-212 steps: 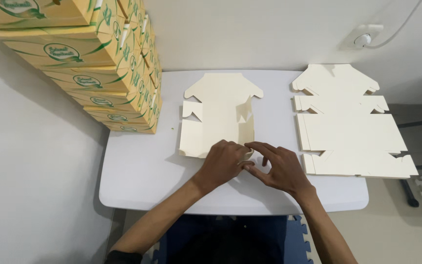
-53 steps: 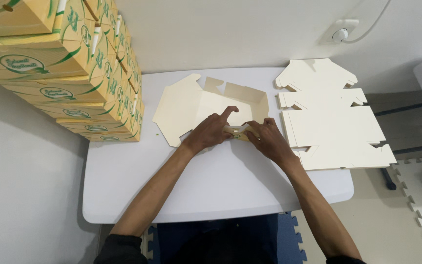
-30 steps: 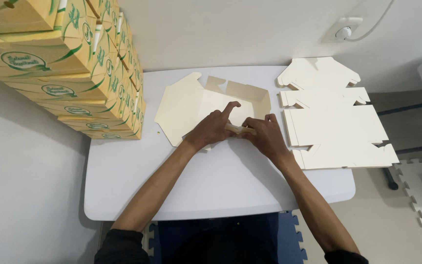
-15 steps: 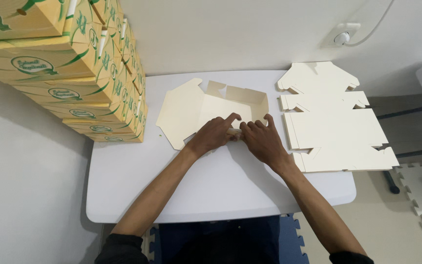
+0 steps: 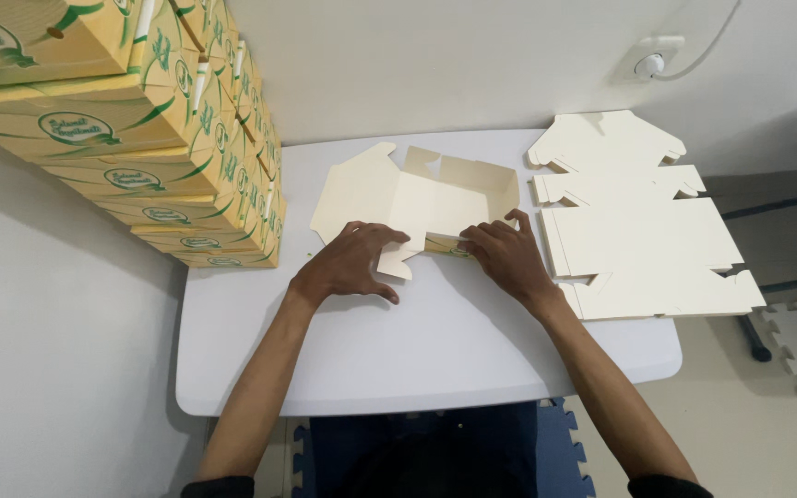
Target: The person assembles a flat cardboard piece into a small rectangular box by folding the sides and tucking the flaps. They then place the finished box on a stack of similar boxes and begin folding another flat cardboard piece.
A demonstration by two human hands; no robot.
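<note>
At the middle of the tabletop (image 5: pixel 435 341), the fingers (image 5: pixel 382 242) of the left hand (image 5: pixel 350 266) are spread and pressed flat on the near left part of a half-folded cream carton (image 5: pixel 417 201), with the thumb held apart on the bare surface; nothing is gripped. A small flap (image 5: pixel 397 266) of the carton is seen just beside these fingers, sticking out toward the near edge. The right hand (image 5: pixel 502 260) is laid on the carton's near right edge, its fingers loosely curled, one of them stretched up against the raised right wall (image 5: pixel 491 184); whether the board is pinched under them cannot be told. The two hands are set near each other, with a short gap between them where a green-printed strip of the carton's outer face is shown. The carton lies slightly behind the middle of the tabletop, its left panel flat and its far and right walls folded up. To the right, well apart from the hands, a stack of flat cream blanks (image 5: pixel 638 221) is laid on the tabletop, overhanging its right edge. On the far left corner, a tall pile of finished yellow boxes (image 5: pixel 140 138) with green print is stacked against the wall (image 5: pixel 435 65). A socket (image 5: pixel 648 63) with a cable is fixed to that wall above the blanks.
</note>
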